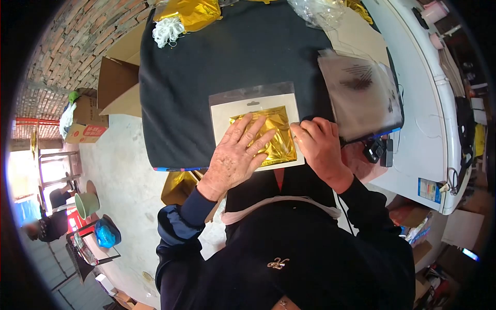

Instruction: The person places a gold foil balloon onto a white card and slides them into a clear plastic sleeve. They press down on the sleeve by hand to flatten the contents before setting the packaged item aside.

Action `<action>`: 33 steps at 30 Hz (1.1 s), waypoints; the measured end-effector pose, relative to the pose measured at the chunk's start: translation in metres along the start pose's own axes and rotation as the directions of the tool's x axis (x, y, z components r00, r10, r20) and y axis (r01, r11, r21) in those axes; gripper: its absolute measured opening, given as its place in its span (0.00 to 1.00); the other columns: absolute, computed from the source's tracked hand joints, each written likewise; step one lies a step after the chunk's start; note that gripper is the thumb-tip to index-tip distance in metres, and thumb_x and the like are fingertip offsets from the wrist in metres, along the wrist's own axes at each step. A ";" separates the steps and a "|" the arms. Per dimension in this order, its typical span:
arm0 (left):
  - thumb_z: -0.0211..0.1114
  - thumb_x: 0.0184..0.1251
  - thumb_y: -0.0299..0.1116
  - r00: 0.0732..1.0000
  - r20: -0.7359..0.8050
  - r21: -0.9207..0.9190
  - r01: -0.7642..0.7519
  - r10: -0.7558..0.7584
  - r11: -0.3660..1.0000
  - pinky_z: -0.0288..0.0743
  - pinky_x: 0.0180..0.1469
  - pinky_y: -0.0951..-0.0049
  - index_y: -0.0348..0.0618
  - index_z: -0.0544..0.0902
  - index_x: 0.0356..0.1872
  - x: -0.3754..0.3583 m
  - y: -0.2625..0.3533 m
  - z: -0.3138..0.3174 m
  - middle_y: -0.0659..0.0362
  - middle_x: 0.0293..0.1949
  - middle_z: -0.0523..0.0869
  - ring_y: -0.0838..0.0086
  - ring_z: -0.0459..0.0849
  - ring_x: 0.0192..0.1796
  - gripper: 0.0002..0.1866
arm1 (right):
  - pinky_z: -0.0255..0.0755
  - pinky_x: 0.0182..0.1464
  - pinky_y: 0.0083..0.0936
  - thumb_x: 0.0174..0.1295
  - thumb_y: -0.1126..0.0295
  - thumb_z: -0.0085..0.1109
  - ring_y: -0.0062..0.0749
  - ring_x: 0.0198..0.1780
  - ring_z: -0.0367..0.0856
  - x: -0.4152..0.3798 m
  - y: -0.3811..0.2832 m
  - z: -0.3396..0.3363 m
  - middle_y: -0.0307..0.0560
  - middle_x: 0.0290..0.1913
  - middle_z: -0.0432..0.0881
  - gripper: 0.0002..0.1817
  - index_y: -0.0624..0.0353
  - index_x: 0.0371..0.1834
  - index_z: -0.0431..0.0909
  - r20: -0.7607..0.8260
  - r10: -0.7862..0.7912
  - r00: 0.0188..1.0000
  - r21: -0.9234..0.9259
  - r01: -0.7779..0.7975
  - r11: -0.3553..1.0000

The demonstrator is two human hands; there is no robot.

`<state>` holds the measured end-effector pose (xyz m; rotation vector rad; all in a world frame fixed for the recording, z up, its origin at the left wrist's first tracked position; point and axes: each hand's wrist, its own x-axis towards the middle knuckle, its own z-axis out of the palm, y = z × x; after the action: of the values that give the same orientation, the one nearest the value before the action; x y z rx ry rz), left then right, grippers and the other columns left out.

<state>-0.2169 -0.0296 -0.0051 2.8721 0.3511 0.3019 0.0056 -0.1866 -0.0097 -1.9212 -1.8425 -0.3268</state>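
A white backing card (222, 116) with a hanging slot lies at the near edge of the black-covered table. On it rests a shiny gold foil packet (281, 132). A clear plastic bag (253, 91) surrounds the card, and its transparent top end sticks out past the card's far edge. My left hand (235, 155) lies flat over the packet with its fingers spread. At the right side of the card, my right hand (321, 150) has its fingers curled and pinched on the bag's edge. The fingertips partly hide what they grip there.
A stack of clear plastic bags (356, 95) lies to the right. Gold foil (196, 14), white string (168, 32) and crumpled clear plastic (318, 11) are at the far side. A cardboard box (119, 85) stands left of the table, a white surface (418, 155) right.
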 end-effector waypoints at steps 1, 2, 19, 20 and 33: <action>0.60 0.84 0.51 1.000 0.008 0.004 0.000 0.000 1.000 0.56 0.90 0.50 0.59 0.76 0.83 0.001 0.000 0.000 0.54 0.86 0.70 0.51 0.63 0.88 0.30 | 0.72 0.62 0.44 0.65 0.69 0.71 0.42 0.64 0.78 0.001 -0.001 -0.001 0.40 0.61 0.82 0.19 0.54 0.60 0.86 -0.005 0.003 1.000 -0.013 -0.003 1.000; 0.60 0.85 0.52 1.000 0.015 0.009 0.004 -0.004 1.000 0.56 0.90 0.50 0.60 0.76 0.83 0.001 0.000 0.000 0.55 0.86 0.69 0.51 0.63 0.88 0.30 | 0.71 0.63 0.45 0.66 0.69 0.69 0.42 0.66 0.78 0.002 -0.001 -0.002 0.41 0.64 0.82 0.19 0.54 0.60 0.86 -0.009 0.004 1.000 -0.024 -0.004 1.000; 0.53 0.88 0.56 0.998 0.049 0.038 0.034 -0.036 0.999 0.38 0.93 0.46 0.67 0.72 0.85 -0.002 0.001 0.004 0.57 0.89 0.64 0.54 0.52 0.92 0.30 | 0.52 0.87 0.57 0.72 0.70 0.57 0.42 0.83 0.70 0.010 -0.003 -0.006 0.45 0.75 0.81 0.24 0.61 0.71 0.84 0.185 -0.141 0.973 -0.022 0.148 0.989; 0.53 0.88 0.56 0.998 0.050 0.035 0.034 -0.036 0.999 0.37 0.93 0.46 0.67 0.72 0.85 -0.002 0.000 0.003 0.57 0.89 0.64 0.54 0.52 0.92 0.30 | 0.55 0.86 0.57 0.71 0.71 0.58 0.43 0.82 0.71 0.008 -0.003 -0.006 0.46 0.74 0.82 0.24 0.62 0.70 0.84 0.166 -0.144 0.975 -0.030 0.151 0.988; 0.52 0.90 0.54 0.999 0.028 0.035 0.017 -0.018 0.999 0.37 0.93 0.46 0.66 0.71 0.86 -0.004 -0.002 0.009 0.56 0.89 0.64 0.53 0.53 0.92 0.29 | 0.87 0.59 0.34 0.83 0.72 0.61 0.32 0.53 0.91 -0.073 -0.027 -0.022 0.52 0.58 0.88 0.13 0.67 0.64 0.81 0.522 0.519 0.677 0.686 -0.695 0.217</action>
<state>-0.2187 -0.0303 -0.0146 2.9025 0.3794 0.2541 -0.0235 -0.2612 -0.0205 -1.6953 -0.7808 0.9337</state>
